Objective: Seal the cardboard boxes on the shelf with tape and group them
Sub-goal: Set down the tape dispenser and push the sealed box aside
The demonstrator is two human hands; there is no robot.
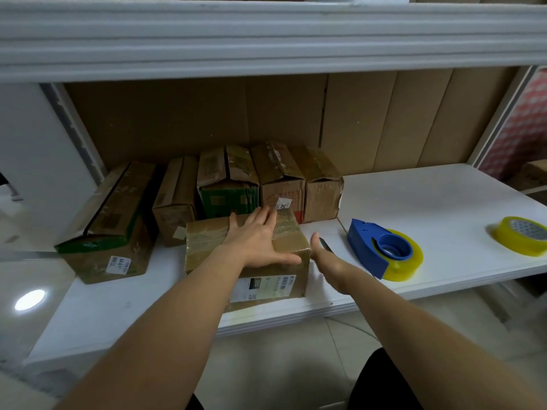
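Observation:
A taped cardboard box [207, 241] with a white shipping label on its front stands near the front of the white shelf [429, 202]. My left hand [260, 241] lies flat on its top, fingers straight and spread. My right hand [324, 253] is against the box's right side with the thumb up; its fingers are mostly hidden. Behind the box, several cardboard boxes [281, 173] stand in a row against the cardboard back panel. A blue tape dispenser [373, 247] with a yellowish roll lies to the right of my right hand.
A second roll of yellowish tape [521, 235] lies at the shelf's far right. A long box with green edges [109, 220] sits at the left end. An upper shelf board [266, 37] hangs overhead. Tiled floor shows below the shelf edge.

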